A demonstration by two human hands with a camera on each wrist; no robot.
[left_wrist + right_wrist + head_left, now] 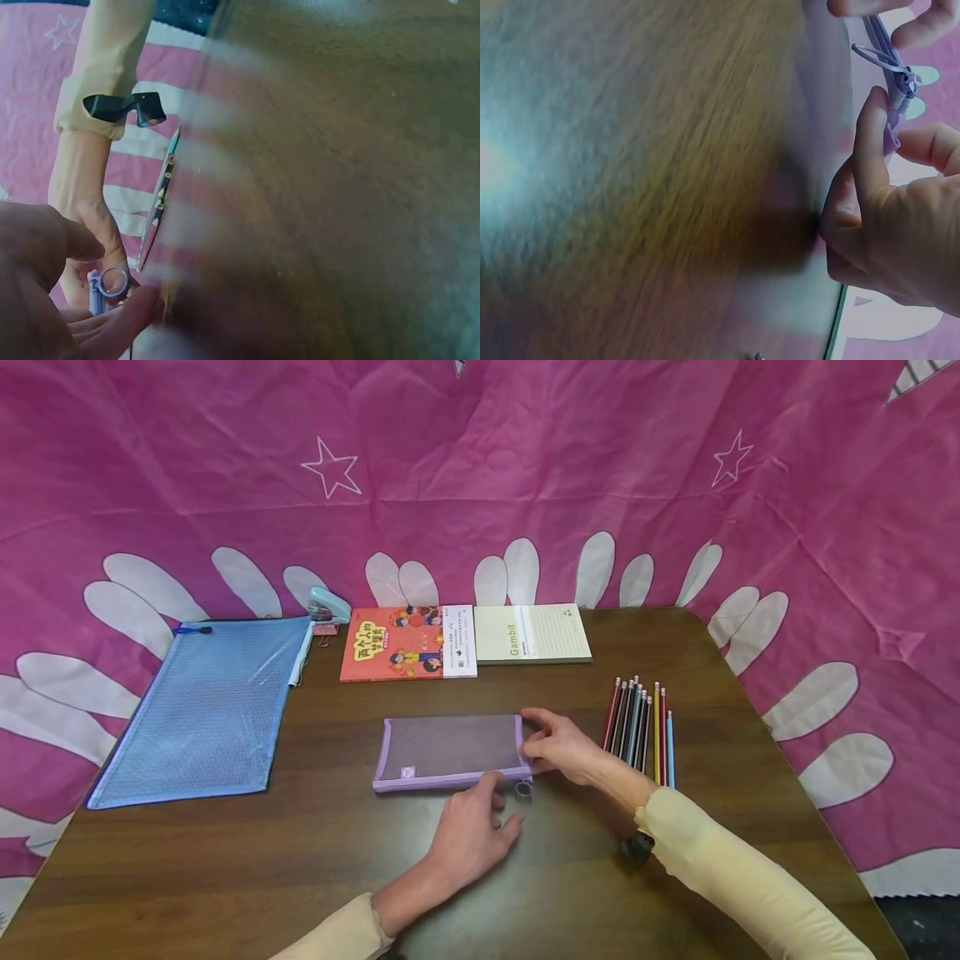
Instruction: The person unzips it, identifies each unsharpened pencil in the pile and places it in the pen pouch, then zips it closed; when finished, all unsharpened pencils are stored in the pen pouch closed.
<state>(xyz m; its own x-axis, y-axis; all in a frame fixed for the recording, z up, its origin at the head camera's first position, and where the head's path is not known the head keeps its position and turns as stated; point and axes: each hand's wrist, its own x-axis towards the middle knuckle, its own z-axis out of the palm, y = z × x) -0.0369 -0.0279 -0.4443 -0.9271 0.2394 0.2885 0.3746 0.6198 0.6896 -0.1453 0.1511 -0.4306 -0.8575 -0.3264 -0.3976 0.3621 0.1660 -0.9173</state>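
A flat pencil case [457, 747] of see-through mesh with purple edging lies in the middle of the table. Its zipper runs along the near edge, and a ring pull [522, 790] hangs at the right-hand corner. My right hand [573, 750] pinches the case's right end between thumb and finger, close beside the ring in the right wrist view. At the near edge is my left hand [468, 831], index fingertip right at the zipper and thumb held apart from it. In the left wrist view the ring [114, 281] shows between its thumb and finger.
Several pencils [633, 727] lie right of the case, partly behind my right forearm. A blue mesh zip bag [202, 710] is at left. At the back are a light-blue stapler [330, 603], a pink binder clip [325, 629], a red book [397, 643] and a cream notebook [532, 633].
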